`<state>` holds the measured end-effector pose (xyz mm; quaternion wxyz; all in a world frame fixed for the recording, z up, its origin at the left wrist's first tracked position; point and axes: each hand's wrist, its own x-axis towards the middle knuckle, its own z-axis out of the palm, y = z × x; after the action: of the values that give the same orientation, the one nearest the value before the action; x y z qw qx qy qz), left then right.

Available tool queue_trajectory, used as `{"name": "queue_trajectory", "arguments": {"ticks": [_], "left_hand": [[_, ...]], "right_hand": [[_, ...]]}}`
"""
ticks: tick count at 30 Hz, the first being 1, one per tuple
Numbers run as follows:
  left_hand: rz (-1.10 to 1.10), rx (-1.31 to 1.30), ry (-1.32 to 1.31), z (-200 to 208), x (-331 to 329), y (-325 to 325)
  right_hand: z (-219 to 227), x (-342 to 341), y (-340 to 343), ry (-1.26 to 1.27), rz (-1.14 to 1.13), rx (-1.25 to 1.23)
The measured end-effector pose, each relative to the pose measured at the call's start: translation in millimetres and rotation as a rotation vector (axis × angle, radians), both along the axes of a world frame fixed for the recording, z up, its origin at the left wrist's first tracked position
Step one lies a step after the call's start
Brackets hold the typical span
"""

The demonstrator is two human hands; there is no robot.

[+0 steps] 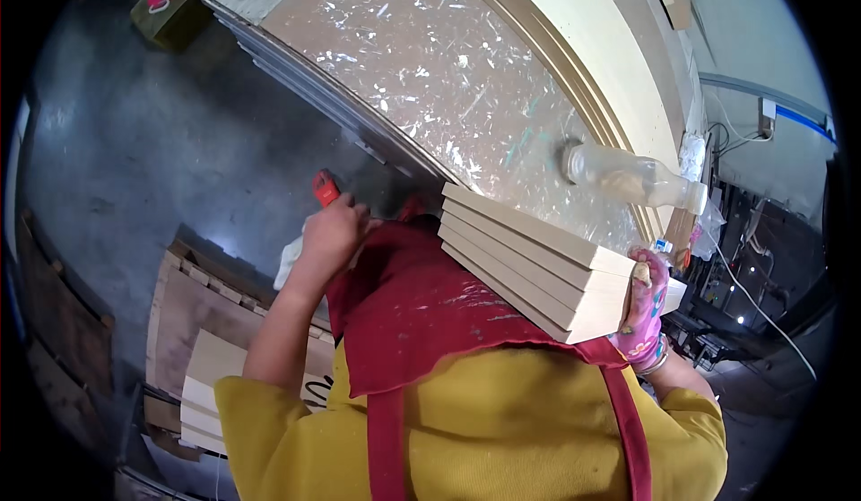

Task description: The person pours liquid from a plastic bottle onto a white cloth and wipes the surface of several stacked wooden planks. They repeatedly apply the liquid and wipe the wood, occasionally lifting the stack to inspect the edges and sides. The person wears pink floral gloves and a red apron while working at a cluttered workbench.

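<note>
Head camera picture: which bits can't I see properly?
In the head view:
Red object: lower end hidden by the bare left hand.
White, soft-looking thing: partly hidden by that wrist.
Pale curved boards, lower left: partly behind the yellow cloth sleeve.
Long, curved beige boards: cut off by the top edge.
Dark clutter, far right: too dim to identify.

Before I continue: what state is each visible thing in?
Stack of flat pale wooden boards, edges stepped.
Pink-floral-gloved right hand, against the stack's end; grip unclear.
Bare left hand, fingers curled; contents unclear.
Translucent plastic bottle, lying on its side.
Curved pale panels, stacked.
Brown worktable, white-splattered.
Maroon cloth apron, pale-streaked.
</note>
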<state>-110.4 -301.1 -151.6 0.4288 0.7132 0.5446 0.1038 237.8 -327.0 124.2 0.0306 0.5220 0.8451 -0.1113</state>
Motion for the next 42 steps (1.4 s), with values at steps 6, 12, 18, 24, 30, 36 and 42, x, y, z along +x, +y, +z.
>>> {"name": "queue_trajectory", "arguments": {"ticks": [6, 12, 18, 24, 30, 36, 42], "left_hand": [[0.223, -0.566, -0.817, 69, 28, 49], [0.123, -0.854, -1.019, 52, 35, 65], [0.044, -0.995, -0.967, 40, 31, 80], [0.045, -0.944, -0.96, 36, 30, 76], [0.05, -0.936, -0.986, 35, 31, 76], [0.117, -0.921, -1.001, 38, 31, 71], [0.125, -0.969, -1.013, 36, 31, 72]], "right_hand": [[1, -5, 5, 0.018, 0.071, 0.037], [1, -10, 7, 0.047, 0.074, 0.036], [-2, -10, 6, 0.085, 0.06, 0.055], [-3, -9, 6, 0.126, 0.065, 0.041], [-3, -6, 3, 0.068, 0.016, 0.04], [0, -1, -3, 0.031, -0.083, -0.034], [-4, -3, 4, 0.046, 0.085, 0.068]]}}
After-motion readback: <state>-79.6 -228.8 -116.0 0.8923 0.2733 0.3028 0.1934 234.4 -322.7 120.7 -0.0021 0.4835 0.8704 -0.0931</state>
